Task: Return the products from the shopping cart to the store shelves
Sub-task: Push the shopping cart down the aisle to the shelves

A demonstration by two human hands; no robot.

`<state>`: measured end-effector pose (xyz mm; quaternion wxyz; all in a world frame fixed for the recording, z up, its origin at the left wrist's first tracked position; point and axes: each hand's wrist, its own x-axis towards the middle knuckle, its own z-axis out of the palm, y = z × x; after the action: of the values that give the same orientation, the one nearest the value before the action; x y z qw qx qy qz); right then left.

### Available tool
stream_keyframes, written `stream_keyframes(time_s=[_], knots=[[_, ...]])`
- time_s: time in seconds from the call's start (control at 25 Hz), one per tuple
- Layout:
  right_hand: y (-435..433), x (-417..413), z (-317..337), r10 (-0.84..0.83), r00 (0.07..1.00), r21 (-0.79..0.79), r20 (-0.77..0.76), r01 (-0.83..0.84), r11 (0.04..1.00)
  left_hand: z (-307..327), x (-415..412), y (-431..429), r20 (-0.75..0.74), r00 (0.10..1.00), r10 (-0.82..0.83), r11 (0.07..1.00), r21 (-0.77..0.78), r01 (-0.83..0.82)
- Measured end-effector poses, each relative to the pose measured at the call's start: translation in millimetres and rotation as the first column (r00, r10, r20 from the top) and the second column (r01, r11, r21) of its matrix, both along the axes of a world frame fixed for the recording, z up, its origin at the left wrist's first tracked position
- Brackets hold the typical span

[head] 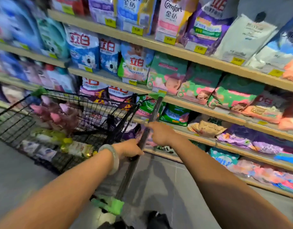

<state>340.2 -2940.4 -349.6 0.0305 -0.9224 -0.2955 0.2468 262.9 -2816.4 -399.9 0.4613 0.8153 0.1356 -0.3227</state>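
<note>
A black wire shopping cart (13,123) with green corner caps stands left of centre, tilted in the blurred view. Inside it lie pink bottles (56,116), yellow-green bottles (76,148) and white packs (38,151). My left hand (131,148), with a pale bangle on the wrist, grips the cart's dark handle bar (152,116). My right hand (160,133) is closed on the same bar a little higher up. The store shelves (175,52) run across the right side, filled with detergent bags.
Beige shelf boards carry yellow price tags (169,39). Blue, purple and green detergent bags (83,47) fill every level down to the floor. Grey tiled floor (167,179) lies under the cart and my arms. A dark shoe (157,219) shows at the bottom edge.
</note>
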Motion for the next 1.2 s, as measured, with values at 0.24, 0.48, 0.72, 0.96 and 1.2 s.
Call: stream_keyframes(time_s=[0.24, 0.48, 0.72, 0.96, 1.2], knots=[[9.4, 42.7, -22.4, 0.555, 0.831, -0.357, 0.034, -0.509, 0.783, -19.1, -40.4, -24.4, -0.290, 0.856, 0.429, 0.864, -0.144, -0.482], [-5.0, 39.3, -41.0, 0.653, 0.753, -0.308, 0.083, -0.604, 0.735, -22.3, -67.6, -61.8, 0.144, 0.857, 0.495, 0.705, 0.509, -0.493], [-24.8, -0.4, -59.8, 0.699, 0.687, -0.217, 0.197, -0.665, 0.714, -21.6, -107.6, -74.9, 0.157, 0.863, 0.480, 0.596, 0.663, -0.453], [-13.2, -35.7, -65.9, 0.778, 0.581, -0.136, 0.240, -0.773, 0.620, -24.9, -151.4, -62.9, 0.189, 0.847, 0.497, 0.531, 0.706, -0.469], [41.4, -41.4, -67.1, 0.796, 0.569, -0.095, 0.206, -0.798, 0.595, -28.5, -165.2, -34.4, 0.327, 0.758, 0.565, 0.283, 0.786, -0.550]])
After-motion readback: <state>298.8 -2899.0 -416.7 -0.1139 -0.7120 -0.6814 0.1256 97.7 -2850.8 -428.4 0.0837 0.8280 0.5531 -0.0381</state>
